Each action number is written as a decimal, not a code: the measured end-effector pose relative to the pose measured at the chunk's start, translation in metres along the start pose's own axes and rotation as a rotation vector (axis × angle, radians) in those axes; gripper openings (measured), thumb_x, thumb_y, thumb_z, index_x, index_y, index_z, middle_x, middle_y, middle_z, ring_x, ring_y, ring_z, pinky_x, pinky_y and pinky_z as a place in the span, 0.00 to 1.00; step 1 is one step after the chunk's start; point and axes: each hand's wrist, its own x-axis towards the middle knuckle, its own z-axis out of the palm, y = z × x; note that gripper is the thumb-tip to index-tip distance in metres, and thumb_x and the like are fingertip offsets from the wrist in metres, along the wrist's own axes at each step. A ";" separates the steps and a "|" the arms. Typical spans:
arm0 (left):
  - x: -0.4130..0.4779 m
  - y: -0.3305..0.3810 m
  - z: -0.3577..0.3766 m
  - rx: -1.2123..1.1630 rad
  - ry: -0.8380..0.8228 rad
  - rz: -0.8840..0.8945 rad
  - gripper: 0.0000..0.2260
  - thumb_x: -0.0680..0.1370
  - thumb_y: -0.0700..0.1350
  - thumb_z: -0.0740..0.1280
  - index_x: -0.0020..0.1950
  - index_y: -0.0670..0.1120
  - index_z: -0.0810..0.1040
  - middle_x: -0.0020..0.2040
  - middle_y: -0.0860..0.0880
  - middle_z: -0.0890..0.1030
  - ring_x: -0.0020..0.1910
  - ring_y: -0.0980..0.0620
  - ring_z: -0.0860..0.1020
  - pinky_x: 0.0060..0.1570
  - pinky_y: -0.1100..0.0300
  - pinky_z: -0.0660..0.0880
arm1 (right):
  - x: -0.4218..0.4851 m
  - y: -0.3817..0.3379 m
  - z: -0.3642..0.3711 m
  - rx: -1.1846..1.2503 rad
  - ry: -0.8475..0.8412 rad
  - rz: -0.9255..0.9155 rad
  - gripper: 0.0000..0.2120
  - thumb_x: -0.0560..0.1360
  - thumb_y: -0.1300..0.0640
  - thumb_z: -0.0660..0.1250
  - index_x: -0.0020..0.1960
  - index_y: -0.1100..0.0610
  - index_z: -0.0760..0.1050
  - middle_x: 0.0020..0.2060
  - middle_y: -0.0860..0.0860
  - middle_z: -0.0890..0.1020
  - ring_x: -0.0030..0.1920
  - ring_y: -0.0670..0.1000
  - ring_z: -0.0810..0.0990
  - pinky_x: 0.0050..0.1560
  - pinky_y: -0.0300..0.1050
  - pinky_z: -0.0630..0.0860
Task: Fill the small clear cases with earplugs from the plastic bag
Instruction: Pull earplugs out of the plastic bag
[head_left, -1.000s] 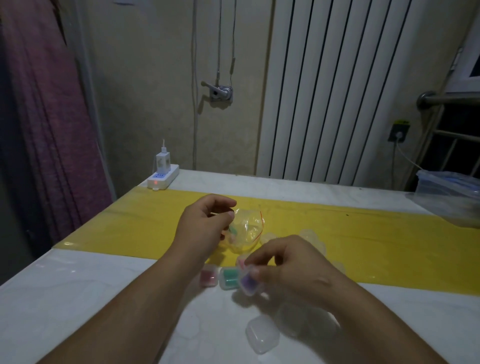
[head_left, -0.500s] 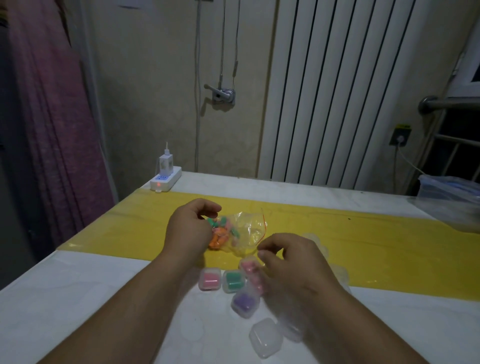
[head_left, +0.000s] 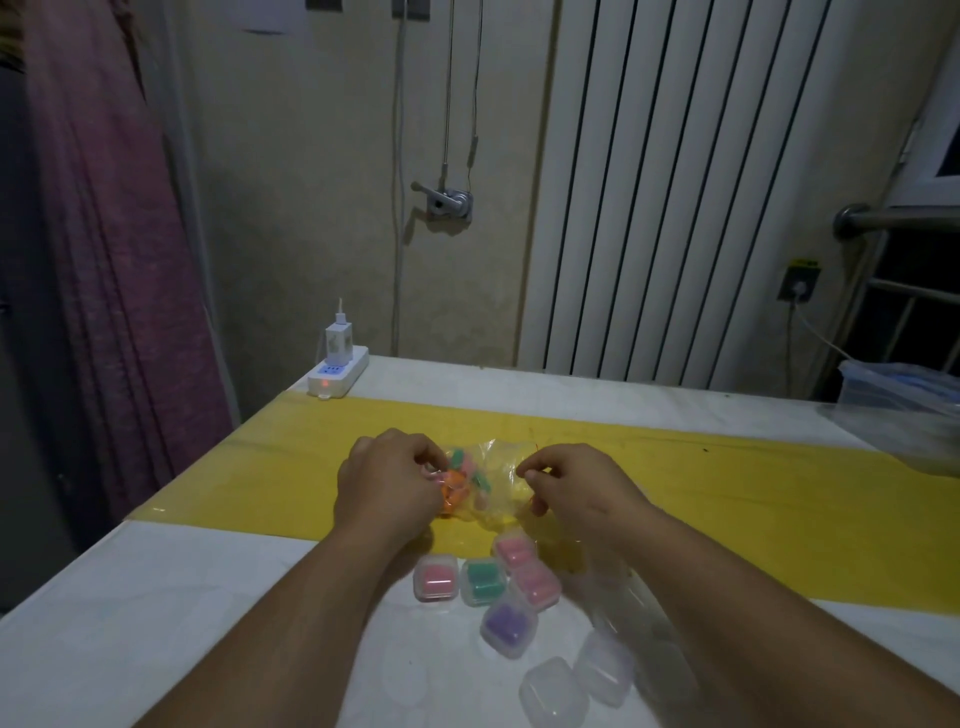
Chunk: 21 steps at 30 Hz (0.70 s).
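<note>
A yellow mat (head_left: 727, 493) crosses the white desk (head_left: 156, 597), and over it the left hand (head_left: 387, 480) and right hand (head_left: 576, 486) hold the plastic bag (head_left: 496, 486) between them, the fingers of each curled and pinching one side. Nearer the person lie filled cases (head_left: 483, 581) showing pink, green and purple, then empty cases (head_left: 553, 693). Coloured earplugs (head_left: 460, 475) bunch in the bag's left part.

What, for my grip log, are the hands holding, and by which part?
The plastic bag: the left hand grips its left side, the right hand pinches its right edge.
</note>
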 end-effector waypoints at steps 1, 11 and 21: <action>0.000 -0.001 0.000 -0.010 -0.009 -0.007 0.07 0.72 0.44 0.71 0.43 0.58 0.81 0.47 0.56 0.78 0.54 0.51 0.71 0.50 0.56 0.72 | 0.004 -0.003 0.002 -0.028 0.002 -0.008 0.08 0.79 0.54 0.64 0.52 0.50 0.82 0.41 0.49 0.85 0.40 0.45 0.80 0.38 0.37 0.71; 0.002 -0.004 0.010 -0.181 -0.098 -0.146 0.04 0.71 0.45 0.73 0.38 0.54 0.84 0.44 0.55 0.83 0.46 0.52 0.80 0.51 0.52 0.79 | 0.024 -0.025 0.022 -0.009 0.024 -0.023 0.08 0.66 0.66 0.72 0.37 0.54 0.82 0.37 0.50 0.83 0.38 0.48 0.79 0.36 0.38 0.74; 0.006 -0.009 0.008 -0.331 -0.052 -0.237 0.06 0.73 0.41 0.71 0.40 0.52 0.84 0.41 0.53 0.83 0.43 0.53 0.78 0.42 0.59 0.73 | 0.033 -0.019 0.042 0.041 -0.076 -0.066 0.03 0.73 0.58 0.71 0.45 0.54 0.83 0.43 0.52 0.84 0.45 0.52 0.81 0.46 0.46 0.79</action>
